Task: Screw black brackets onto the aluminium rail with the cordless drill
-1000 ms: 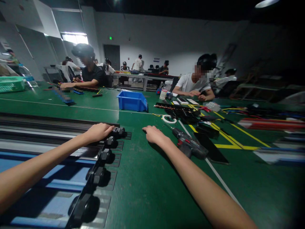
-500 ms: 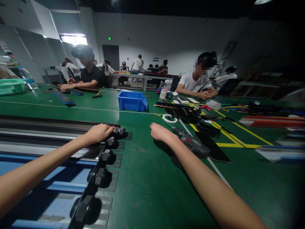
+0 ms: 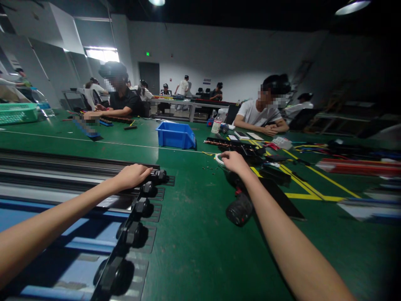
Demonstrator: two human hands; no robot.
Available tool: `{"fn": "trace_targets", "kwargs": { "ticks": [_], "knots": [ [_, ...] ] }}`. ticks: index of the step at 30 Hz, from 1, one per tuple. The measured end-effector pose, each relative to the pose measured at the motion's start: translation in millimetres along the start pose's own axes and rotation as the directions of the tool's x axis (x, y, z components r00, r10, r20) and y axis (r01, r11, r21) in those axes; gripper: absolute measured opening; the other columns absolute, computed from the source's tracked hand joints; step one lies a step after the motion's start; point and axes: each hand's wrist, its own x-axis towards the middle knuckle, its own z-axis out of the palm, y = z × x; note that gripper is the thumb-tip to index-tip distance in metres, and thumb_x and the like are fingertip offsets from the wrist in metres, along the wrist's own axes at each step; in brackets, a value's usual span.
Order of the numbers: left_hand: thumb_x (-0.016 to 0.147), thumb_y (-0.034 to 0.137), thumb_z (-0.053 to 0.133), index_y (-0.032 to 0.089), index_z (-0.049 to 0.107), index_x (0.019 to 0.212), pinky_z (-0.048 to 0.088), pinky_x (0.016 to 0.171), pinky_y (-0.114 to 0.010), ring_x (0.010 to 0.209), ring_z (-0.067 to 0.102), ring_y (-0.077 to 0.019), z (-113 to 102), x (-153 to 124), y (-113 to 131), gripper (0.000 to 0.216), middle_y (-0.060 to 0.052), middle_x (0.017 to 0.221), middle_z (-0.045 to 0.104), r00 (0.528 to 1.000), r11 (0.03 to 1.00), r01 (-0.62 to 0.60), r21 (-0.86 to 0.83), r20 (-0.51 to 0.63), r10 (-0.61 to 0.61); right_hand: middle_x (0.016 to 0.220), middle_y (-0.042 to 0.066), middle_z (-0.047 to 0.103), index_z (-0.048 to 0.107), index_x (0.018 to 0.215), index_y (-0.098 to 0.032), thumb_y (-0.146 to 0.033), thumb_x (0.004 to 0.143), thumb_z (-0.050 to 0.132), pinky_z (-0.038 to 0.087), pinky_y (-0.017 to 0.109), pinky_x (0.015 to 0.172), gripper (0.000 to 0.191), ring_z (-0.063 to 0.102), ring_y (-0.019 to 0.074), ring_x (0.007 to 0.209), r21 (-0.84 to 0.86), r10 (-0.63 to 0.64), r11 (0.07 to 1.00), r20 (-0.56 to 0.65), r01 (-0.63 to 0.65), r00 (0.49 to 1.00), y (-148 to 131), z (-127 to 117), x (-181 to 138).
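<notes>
My left hand [image 3: 133,175] lies palm down on the far end of a black rail of rollers [image 3: 134,228], fingers curled over it. The rail runs along the edge of a conveyor frame [image 3: 62,167]. My right hand [image 3: 234,161] is stretched out over the green table [image 3: 194,234], and its bent fingers close on a white tape ring [image 3: 218,158]. A cordless screwdriver [image 3: 239,207] lies on the table under my right forearm. Several small screws [image 3: 208,168] lie just left of the ring.
A blue bin [image 3: 175,134] stands beyond the hands. Black parts and trays [image 3: 247,148], cables and yellow floor-tape lines fill the right side. Two people sit across the table, one at left [image 3: 120,98] and one at right [image 3: 263,115]. A green basket [image 3: 17,113] is at far left.
My right hand has moved forward and right, from the bare table beside the screwdriver onto the white tape ring. My left hand has stayed on the roller rail.
</notes>
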Motion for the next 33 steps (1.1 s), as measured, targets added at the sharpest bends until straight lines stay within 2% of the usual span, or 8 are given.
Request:
{"fn": "trace_targets", "kwargs": {
  "ticks": [6,11,16,20,23,26,29,33],
  "knots": [
    [0.097,0.061,0.015,0.019,0.069,0.083,0.045,0.072,-0.033,0.086,0.068,-0.0299,1,-1,0,0.07,-0.014,0.09,0.072,1.0,1.0,-0.004,0.012,0.0,0.004,0.121,0.014,0.07,0.07,0.121,-0.016,-0.015,0.085,0.057,0.046,0.029,0.095,0.038,0.066,0.025,0.111,0.003,-0.003,1.0,0.001,0.003,1.0,13,27,1],
    [0.097,0.061,0.015,0.019,0.069,0.086,0.045,0.071,-0.033,0.086,0.068,-0.03,1,-1,0,0.07,-0.014,0.09,0.072,1.0,1.0,-0.01,0.021,-0.004,0.01,0.115,0.013,0.071,0.068,0.121,-0.014,-0.021,0.086,0.061,0.047,0.03,0.094,0.037,0.067,0.0243,0.105,-0.017,-0.02,1.0,0.059,0.021,0.998,22,41,2],
    [0.097,0.061,0.016,0.018,0.07,0.087,0.046,0.072,-0.032,0.086,0.068,-0.0292,-1,-2,1,0.07,-0.015,0.091,0.072,1.0,1.0,0.003,0.015,0.012,-0.003,0.133,0.01,0.059,0.062,0.131,-0.023,-0.02,0.08,0.07,0.045,0.027,0.097,0.051,0.063,0.0213,0.109,-0.033,-0.066,0.997,0.11,0.07,0.992,22,44,2],
    [0.097,0.059,0.016,0.018,0.071,0.091,0.047,0.072,-0.032,0.087,0.068,-0.0294,-3,-3,3,0.069,-0.015,0.093,0.072,1.0,1.0,-0.006,0.012,0.014,0.006,0.128,0.009,0.06,0.072,0.111,-0.022,-0.02,0.08,0.068,0.044,0.026,0.094,0.031,0.063,0.0197,0.104,-0.06,-0.065,0.995,0.137,0.074,0.988,21,45,1],
    [0.097,0.059,0.016,0.018,0.072,0.093,0.047,0.073,-0.032,0.088,0.069,-0.0291,-3,-3,2,0.069,-0.015,0.093,0.072,1.0,1.0,-0.004,0.006,0.014,0.004,0.111,0.009,0.067,0.073,0.097,-0.018,-0.02,0.083,0.063,0.045,0.026,0.087,0.017,0.064,0.0189,0.095,-0.081,-0.044,0.995,0.15,0.057,0.988,20,45,0],
    [0.098,0.058,0.017,0.019,0.073,0.096,0.047,0.076,-0.033,0.091,0.068,-0.0293,-2,-1,1,0.068,-0.014,0.094,0.073,1.0,1.0,-0.013,-0.001,0.012,0.013,0.095,0.009,0.07,0.072,0.088,-0.016,-0.017,0.083,0.06,0.045,0.024,0.08,0.013,0.065,0.0176,0.085,-0.094,-0.021,0.995,0.161,0.037,0.987,20,46,0],
    [0.098,0.059,0.017,0.019,0.073,0.094,0.047,0.077,-0.033,0.091,0.068,-0.0293,0,0,0,0.069,-0.014,0.094,0.073,1.0,1.0,-0.011,-0.001,0.022,0.011,0.092,0.009,0.071,0.072,0.088,-0.015,-0.017,0.082,0.06,0.045,0.024,0.078,0.013,0.065,0.0175,0.083,-0.097,-0.005,0.995,0.163,0.021,0.987,19,46,0],
    [0.097,0.06,0.016,0.019,0.072,0.09,0.047,0.077,-0.034,0.09,0.069,-0.0298,1,0,-1,0.069,-0.014,0.093,0.073,1.0,1.0,-0.009,-0.006,0.02,0.009,0.102,0.01,0.071,0.072,0.099,-0.017,-0.016,0.081,0.062,0.046,0.025,0.082,0.02,0.066,0.0188,0.092,-0.095,0.003,0.995,0.144,0.011,0.99,20,46,0]
  ]
}}
